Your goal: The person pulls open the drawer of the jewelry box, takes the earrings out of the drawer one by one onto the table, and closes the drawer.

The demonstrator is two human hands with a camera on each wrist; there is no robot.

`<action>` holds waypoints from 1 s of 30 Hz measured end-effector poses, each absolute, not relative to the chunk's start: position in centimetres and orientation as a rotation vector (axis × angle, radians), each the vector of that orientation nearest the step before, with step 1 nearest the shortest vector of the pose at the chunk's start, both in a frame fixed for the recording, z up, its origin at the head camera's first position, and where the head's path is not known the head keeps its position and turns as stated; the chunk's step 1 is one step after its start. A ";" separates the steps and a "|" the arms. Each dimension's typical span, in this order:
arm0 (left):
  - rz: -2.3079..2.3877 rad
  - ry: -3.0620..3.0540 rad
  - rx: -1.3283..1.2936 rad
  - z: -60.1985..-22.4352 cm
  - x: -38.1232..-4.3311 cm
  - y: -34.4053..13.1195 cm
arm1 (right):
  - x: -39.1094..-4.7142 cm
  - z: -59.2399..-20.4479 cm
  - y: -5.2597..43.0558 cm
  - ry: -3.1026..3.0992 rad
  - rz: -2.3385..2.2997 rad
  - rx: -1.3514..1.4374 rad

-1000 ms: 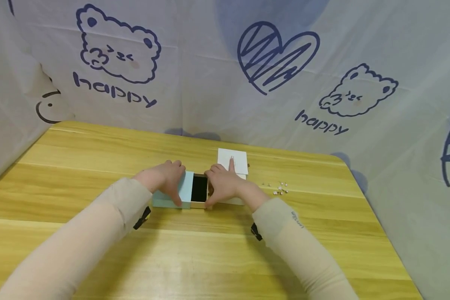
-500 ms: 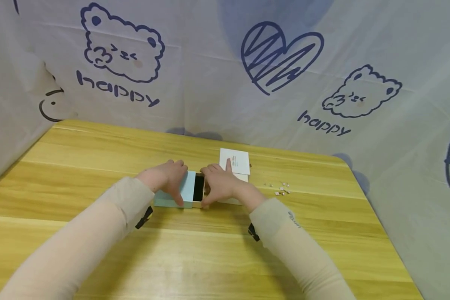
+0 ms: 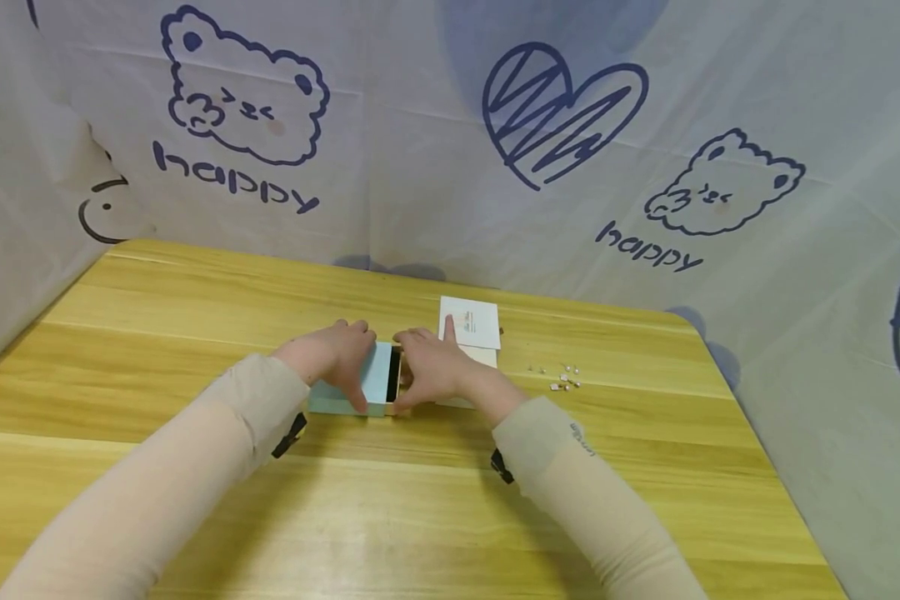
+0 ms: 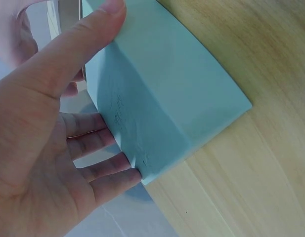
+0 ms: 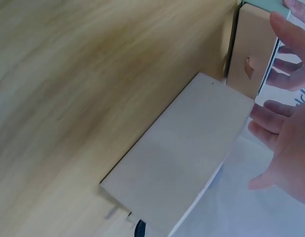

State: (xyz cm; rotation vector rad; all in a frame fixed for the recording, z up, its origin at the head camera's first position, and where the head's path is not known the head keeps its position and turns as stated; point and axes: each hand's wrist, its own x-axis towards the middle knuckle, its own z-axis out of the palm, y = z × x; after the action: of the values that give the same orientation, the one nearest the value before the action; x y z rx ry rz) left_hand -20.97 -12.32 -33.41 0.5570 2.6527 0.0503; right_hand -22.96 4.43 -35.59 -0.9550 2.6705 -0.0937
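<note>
A light blue box sleeve (image 3: 377,372) lies on the wooden table. My left hand (image 3: 337,360) grips it across its width, thumb on the near side and fingers along the far side. From the sleeve's right end sticks out a narrow part of a tan box drawer (image 5: 247,44) with a dark inside and a small pull tab on its front. My right hand (image 3: 437,367) holds that drawer end between thumb and fingers, the index finger raised away. In the left wrist view, the sleeve (image 4: 162,94) shows faint lettering on its shaded face.
Right of the drawer, partly under my right hand, lies a flat white box (image 5: 177,153). A white printed card (image 3: 478,323) overlaps its far end. Several small shiny pieces (image 3: 565,380) are scattered farther right on the table (image 3: 390,517). A printed cloth (image 3: 405,150) hangs behind.
My right hand has moved left, and the drawer has slid farther into the sleeve, leaving a thinner dark strip showing. The left hand has kept its hold on the sleeve.
</note>
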 end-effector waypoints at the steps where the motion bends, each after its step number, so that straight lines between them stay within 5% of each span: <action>1: 0.056 2.656 0.556 -33.4 -20.9 -12.3 | -22.9 -35.6 4.4 2.673 -0.100 -0.960; 30: 0.111 2.680 0.555 -33.7 -20.8 -12.5 | -21.8 -35.4 3.9 2.638 -0.169 -1.008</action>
State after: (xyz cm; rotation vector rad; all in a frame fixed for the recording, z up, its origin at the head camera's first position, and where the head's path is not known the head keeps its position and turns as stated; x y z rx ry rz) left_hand -20.77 -12.53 -33.67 0.5553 2.6800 0.1115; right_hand -21.84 3.93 -35.43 -1.0075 2.6375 -0.1691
